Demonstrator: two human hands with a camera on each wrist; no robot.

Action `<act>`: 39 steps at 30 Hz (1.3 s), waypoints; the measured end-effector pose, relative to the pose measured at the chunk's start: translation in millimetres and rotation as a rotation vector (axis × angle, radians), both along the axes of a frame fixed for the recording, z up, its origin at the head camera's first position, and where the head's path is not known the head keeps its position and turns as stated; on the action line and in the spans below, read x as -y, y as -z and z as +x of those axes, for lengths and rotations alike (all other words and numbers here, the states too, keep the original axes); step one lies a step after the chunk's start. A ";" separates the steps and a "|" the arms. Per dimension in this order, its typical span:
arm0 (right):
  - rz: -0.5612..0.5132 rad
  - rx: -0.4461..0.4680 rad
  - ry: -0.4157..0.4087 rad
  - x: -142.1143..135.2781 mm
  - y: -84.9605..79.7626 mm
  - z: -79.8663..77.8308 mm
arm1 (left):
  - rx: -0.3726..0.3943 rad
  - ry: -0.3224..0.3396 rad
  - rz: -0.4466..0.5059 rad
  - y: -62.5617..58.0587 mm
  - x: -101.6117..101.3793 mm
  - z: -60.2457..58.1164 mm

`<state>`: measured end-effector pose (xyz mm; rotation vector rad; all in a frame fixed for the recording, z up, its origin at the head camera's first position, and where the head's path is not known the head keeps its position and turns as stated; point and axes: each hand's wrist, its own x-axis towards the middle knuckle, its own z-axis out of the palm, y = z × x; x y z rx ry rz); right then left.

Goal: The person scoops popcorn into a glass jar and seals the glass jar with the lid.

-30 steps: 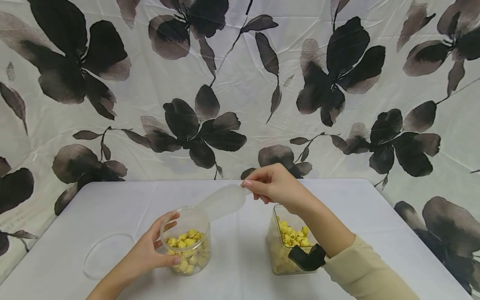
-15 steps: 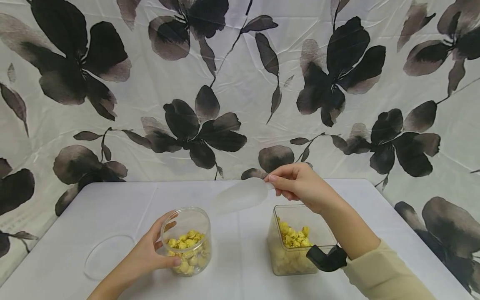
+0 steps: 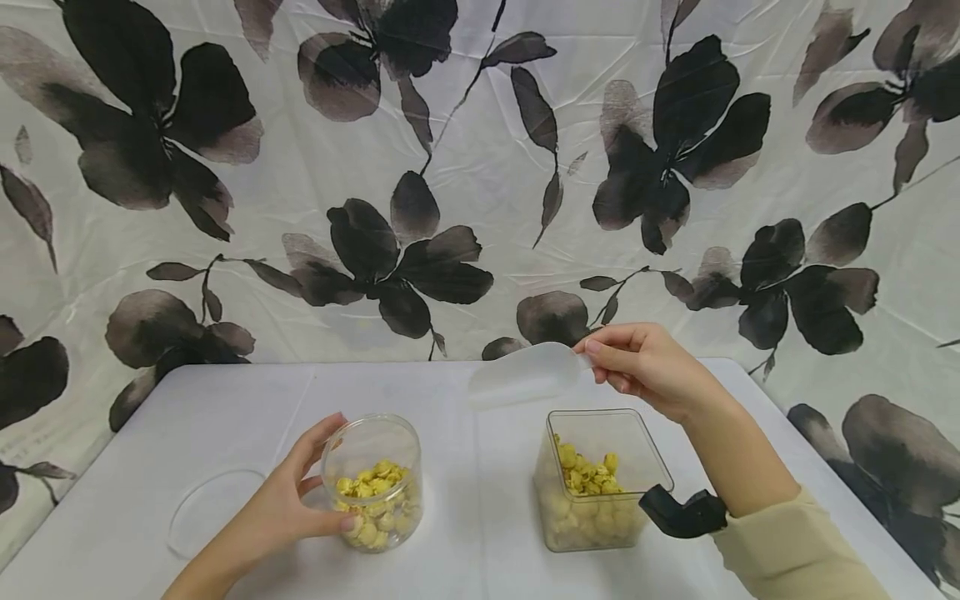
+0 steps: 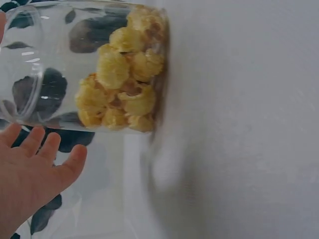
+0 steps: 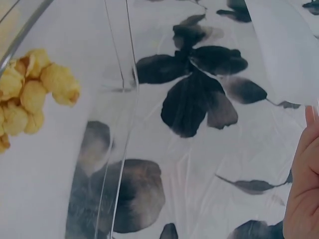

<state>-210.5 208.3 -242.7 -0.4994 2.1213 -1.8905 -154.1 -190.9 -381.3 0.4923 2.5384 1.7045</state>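
Note:
A round clear jar (image 3: 408, 446) with yellow popcorn (image 3: 378, 479) in its lower part stands upright on the table, left of centre. My left hand (image 3: 273, 504) is at its left side, fingers spread, the thumb tip by the front wall. In the left wrist view, the fingertips (image 4: 50, 144) lie right at the jar's side. My right hand (image 3: 652, 367) pinches the handle of a translucent white scoop (image 3: 528, 375) between thumb and fingers. The scoop is held over the back of the table, its mouth pointing left. Below the right hand stands a square clear container (image 3: 637, 450) holding more popcorn (image 3: 588, 471).
A clear round lid (image 3: 176, 512) lies flat on the white table (image 3: 480, 567), left of the jar. Behind the table hangs a white cloth (image 3: 510, 208) with dark flowers. A black wrist mount (image 3: 682, 510) on the right arm overlaps the square container's front right corner.
My right hand has carried the scoop rightward, away from the jar toward the square container. My left fingers have drawn back and loosened around the jar, which stays in place.

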 end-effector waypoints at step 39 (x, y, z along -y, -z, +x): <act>-0.129 0.002 -0.062 -94.5 17.7 3.8 | -0.207 0.061 0.110 -73.3 -44.4 -0.5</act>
